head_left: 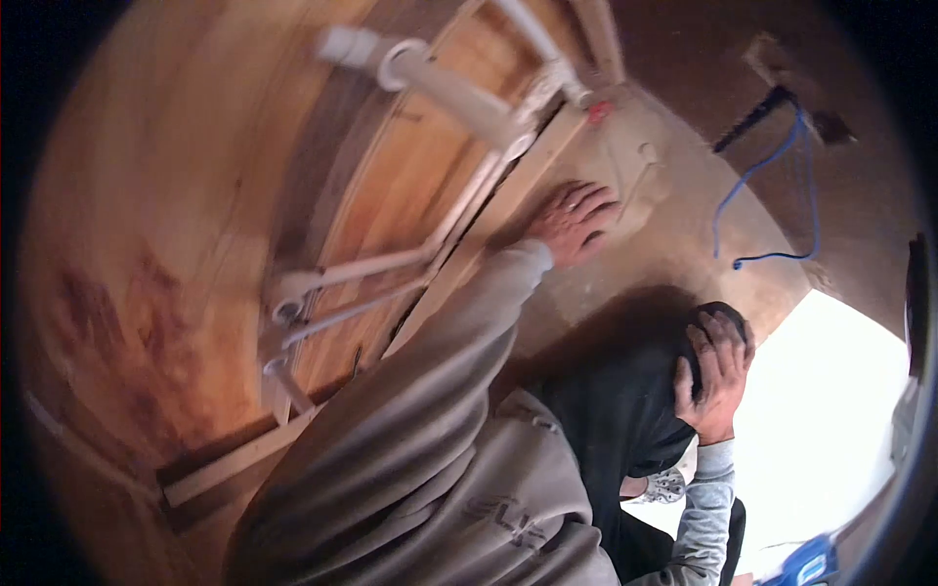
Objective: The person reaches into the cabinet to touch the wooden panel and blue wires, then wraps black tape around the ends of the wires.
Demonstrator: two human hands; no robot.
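Note:
My left hand [576, 221] lies with fingers spread on a tan board-like surface [625, 254], close to a wooden strip along the edge of the wooden panelling. Nothing is held in it. White plastic pipes [459, 103] with elbow and tee fittings run along the panelling beside my left arm. My right hand [718, 376] rests over my bent knee [625, 391] in dark trousers, fingers apart and empty. A small red piece [598, 112] sits near the far pipe end, too blurred to name.
A blue cord [767, 166] hangs or lies at the upper right against a brown surface. Bright light fills an opening [821, 410] on the right, with a blue object [809, 565] at its lower edge. Wooden panelling [176, 195] covers the left side.

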